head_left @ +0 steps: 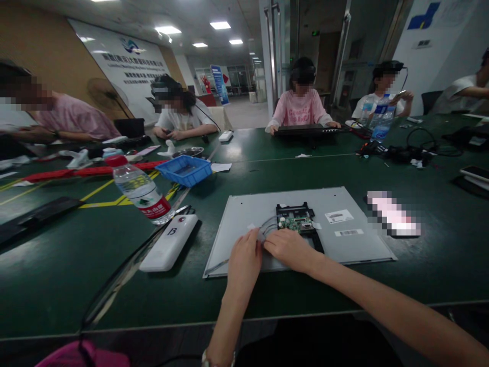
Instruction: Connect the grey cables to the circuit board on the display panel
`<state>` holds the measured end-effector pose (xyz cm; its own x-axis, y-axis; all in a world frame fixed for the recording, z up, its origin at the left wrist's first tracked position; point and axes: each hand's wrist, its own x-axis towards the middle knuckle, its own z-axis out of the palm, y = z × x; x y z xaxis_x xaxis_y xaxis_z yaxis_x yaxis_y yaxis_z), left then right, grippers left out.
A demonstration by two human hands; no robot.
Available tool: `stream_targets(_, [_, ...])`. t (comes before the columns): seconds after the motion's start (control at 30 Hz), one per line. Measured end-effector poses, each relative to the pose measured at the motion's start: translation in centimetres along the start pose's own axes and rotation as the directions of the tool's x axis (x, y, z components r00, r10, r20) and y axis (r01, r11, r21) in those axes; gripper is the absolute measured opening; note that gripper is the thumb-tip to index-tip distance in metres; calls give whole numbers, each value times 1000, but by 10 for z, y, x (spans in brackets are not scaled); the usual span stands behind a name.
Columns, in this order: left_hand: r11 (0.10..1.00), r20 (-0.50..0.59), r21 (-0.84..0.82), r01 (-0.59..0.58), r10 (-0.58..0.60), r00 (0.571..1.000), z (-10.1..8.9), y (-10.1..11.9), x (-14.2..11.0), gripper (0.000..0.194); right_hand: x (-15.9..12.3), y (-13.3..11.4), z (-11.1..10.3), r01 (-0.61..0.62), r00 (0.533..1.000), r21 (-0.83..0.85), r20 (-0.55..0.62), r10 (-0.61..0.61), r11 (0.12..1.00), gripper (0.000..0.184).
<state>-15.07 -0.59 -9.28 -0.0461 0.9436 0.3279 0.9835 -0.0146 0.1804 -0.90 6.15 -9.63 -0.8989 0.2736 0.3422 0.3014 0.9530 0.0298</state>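
A flat grey display panel [248,209] lies back side up on the table before me. On it are a black plastic bracket [316,239] and a green circuit board [296,223]. Thin grey cables [270,220] run from the board's left side toward my fingers. My left hand [245,257] pinches a grey piece on these cables, which could be tape or a sleeve. Close against it, my right hand [288,248] is closed with its fingertips on the same cables. The fingers partly cover what they hold. White labels [339,216] sit on the panel's right part.
Left of the panel lie a white power bank [170,243] and a tilted-looking water bottle [141,191]. A blue tray [185,171] stands behind them. To the right is a phone [393,214]. Black cables [114,280] cross the table's left side. Several people sit around the table.
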Motion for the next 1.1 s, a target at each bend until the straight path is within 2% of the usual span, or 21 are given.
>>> stream_targets(0.17, [999, 49, 18, 39, -40, 998, 2, -2, 2, 29, -4, -5, -2, 14, 1000, 78, -14, -13, 997, 21])
stream_targets(0.33, [998, 78, 14, 65, -66, 995, 6, -6, 4, 33, -18, -17, -11, 5, 1000, 170, 26, -9, 985, 64])
stream_targets(0.47, [999, 48, 50, 16, -18, 999, 9, -7, 5, 36, -29, -27, -12, -51, 998, 202, 45, 42, 978, 82])
stream_targets(0.6, [999, 31, 48, -12, 10, 999, 11, -8, 4, 39, -37, -31, -14, -72, 997, 253, 56, 59, 965, 81])
stream_targets(0.73, [1000, -26, 29, -10, 11, 1000, 15, -9, 3, 40, -46, -26, -25, -125, 991, 333, 86, 102, 934, 63])
stream_targets(0.8, [1000, -62, -2, 2, -2, 998, 17, -9, 3, 36, -51, -15, -35, -166, 986, 371, 72, 149, 914, 53])
stream_targets(0.87, [999, -89, -44, 9, -13, 996, 16, -8, 4, 30, -58, 2, -44, -239, 968, 402, 32, 248, 884, 44])
stream_targets(1.0, [995, -134, -100, 7, -21, 991, 10, -5, 5, 19, -73, 56, -52, -432, 858, 485, -39, 512, 760, 28])
stream_targets(1.1, [992, -164, -122, -36, 16, 986, 3, -1, 3, 20, -83, 95, -46, -508, 794, 552, 2, 608, 661, 25])
